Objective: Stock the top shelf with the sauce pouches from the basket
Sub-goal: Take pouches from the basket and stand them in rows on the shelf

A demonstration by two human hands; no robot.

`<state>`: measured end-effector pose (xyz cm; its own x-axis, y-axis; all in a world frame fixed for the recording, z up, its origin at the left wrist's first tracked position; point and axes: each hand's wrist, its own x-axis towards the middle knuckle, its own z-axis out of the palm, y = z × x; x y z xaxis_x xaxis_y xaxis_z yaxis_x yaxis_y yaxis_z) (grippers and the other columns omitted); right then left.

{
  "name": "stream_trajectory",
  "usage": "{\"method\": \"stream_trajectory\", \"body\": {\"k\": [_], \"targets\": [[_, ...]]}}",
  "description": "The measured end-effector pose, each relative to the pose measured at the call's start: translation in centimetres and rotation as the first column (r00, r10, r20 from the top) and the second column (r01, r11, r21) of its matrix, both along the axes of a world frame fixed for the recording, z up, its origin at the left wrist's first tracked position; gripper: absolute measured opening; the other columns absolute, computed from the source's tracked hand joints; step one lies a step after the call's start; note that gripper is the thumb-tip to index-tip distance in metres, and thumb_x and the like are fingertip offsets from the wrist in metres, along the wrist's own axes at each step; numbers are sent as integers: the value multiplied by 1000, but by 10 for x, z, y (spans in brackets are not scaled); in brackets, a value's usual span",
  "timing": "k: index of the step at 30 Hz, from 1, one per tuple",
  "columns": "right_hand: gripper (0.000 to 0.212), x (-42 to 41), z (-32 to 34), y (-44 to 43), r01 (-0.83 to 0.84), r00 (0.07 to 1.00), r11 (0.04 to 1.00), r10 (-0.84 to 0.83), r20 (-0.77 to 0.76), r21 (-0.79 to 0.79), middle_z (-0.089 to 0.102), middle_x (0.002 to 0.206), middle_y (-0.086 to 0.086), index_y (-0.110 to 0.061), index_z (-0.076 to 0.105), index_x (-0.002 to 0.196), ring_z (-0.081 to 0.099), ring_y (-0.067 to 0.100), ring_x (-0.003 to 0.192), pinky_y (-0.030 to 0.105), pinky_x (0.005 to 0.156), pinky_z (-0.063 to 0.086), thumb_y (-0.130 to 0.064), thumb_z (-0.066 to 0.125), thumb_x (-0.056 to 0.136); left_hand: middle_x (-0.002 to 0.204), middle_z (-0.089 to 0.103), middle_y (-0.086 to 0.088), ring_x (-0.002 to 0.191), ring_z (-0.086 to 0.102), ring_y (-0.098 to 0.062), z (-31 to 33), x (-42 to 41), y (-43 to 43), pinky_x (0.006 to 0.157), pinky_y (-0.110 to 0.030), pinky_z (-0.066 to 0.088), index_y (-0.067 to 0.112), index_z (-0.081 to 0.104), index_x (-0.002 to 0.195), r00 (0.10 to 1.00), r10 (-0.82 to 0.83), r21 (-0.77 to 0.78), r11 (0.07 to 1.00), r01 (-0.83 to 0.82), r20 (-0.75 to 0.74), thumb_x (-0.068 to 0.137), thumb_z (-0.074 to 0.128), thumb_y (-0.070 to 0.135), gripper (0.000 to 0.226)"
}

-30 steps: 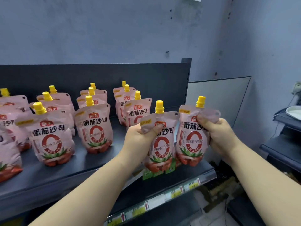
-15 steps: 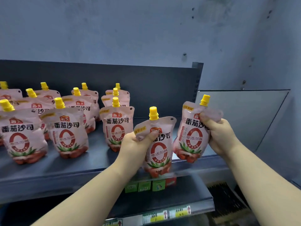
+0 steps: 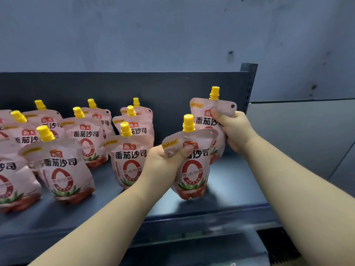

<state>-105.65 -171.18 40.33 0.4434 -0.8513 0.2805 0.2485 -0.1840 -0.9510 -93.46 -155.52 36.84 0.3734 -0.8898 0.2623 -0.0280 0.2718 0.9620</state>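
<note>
as your right grip [image 3: 234,129] clamps right pouch [image 3: 204,120] high, left grip [image 3: 163,164] clamps left pouch [image 3: 192,173] upright, nearer the shelf [image 3: 236,181].

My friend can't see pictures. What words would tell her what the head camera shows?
Two hands each grip a pink, yellow-capped sauce pouch at the right end of a dark shelf: the left hand holds the nearer pouch, the right hand the farther pouch. More pouches stand in rows to the left.

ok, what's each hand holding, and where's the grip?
The left hand grips the front sauce pouch at its upper left; right hand grips the rear sauce pouch at its upper right.
</note>
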Motion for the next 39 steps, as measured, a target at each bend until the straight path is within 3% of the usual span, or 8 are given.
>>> {"method": "stream_trajectory", "body": {"k": [6, 18, 26, 29, 32, 33, 35, 39], "targets": [[17, 32, -2, -42, -83, 988, 996, 81, -131, -11, 74, 79, 5, -8, 66, 90, 72, 20, 70, 33, 60, 59, -24, 60, 91, 77, 76, 5, 76, 73, -13, -5, -14, -15, 62, -20, 56, 22, 72, 80, 999, 32, 1, 999, -32, -36, 83, 62, 10, 16], [14, 98, -33, -111, -232, 931, 971, 241, -274, 64, 71, 97, 14, -13, 67, 90, 69, 32, 90, 51, 85, 54, -26, 65, 87, 77, 75, 9, 75, 71, -5, -11, -21, -36, 61, -12, 52, 23, 72, 81, 975, 220, 80, 972, -223, 43, 83, 65, 10, 15], [12, 101, -36, -119, -255, 926, 964, 267, -267, 78, 72, 101, 8, -20, 65, 97, 69, 23, 90, 38, 76, 57, -25, 65, 87, 77, 75, 10, 76, 71, -6, -3, -17, -41, 65, -16, 56, 25, 72, 81, 936, 321, 67, 941, -333, 145, 76, 73, 8, 18], [27, 90, -28, -120, -180, 967, 980, 162, -197, -79, 67, 108, 0, -16, 65, 113, 65, 11, 95, 19, 72, 52, -21, 65, 87, 79, 75, 11, 76, 70, -3, 9, -9, -42, 67, -18, 56, 29, 71, 83, 896, 301, 102, 931, -350, 325, 74, 77, 13, 19], [25, 70, -11, -108, 158, 977, 914, -198, -72, -375, 66, 106, -6, -14, 67, 112, 60, -1, 95, 9, 79, 45, -25, 60, 90, 76, 72, 14, 73, 68, 1, 24, -2, -45, 62, -11, 54, 32, 68, 82, 782, 277, 121, 905, -408, 559, 73, 78, 19, 18], [21, 62, -6, -100, 210, 975, 890, -221, 20, -406, 68, 101, -8, -15, 70, 106, 61, -3, 92, 8, 80, 46, -26, 59, 91, 77, 70, 15, 73, 67, 1, 28, 0, -48, 62, -11, 54, 30, 68, 82, 746, 274, 121, 896, -428, 607, 74, 78, 20, 17], [20, 42, 1, -85, 106, 994, 881, -80, 75, -461, 70, 95, -9, -18, 72, 95, 65, 1, 91, 15, 82, 50, -30, 56, 92, 80, 69, 12, 75, 65, 0, 28, 1, -57, 62, -15, 53, 28, 67, 85, 705, 288, 108, 882, -459, 648, 75, 78, 21, 17], [18, 12, -18, -61, -419, 893, 840, 314, -321, -344, 74, 95, -4, -25, 71, 94, 69, 12, 92, 26, 80, 56, -36, 58, 87, 81, 68, 8, 77, 65, -5, 20, 0, -81, 60, -12, 52, 24, 66, 91, 778, 343, 91, 887, -453, 527, 80, 72, 11, 18]]}}
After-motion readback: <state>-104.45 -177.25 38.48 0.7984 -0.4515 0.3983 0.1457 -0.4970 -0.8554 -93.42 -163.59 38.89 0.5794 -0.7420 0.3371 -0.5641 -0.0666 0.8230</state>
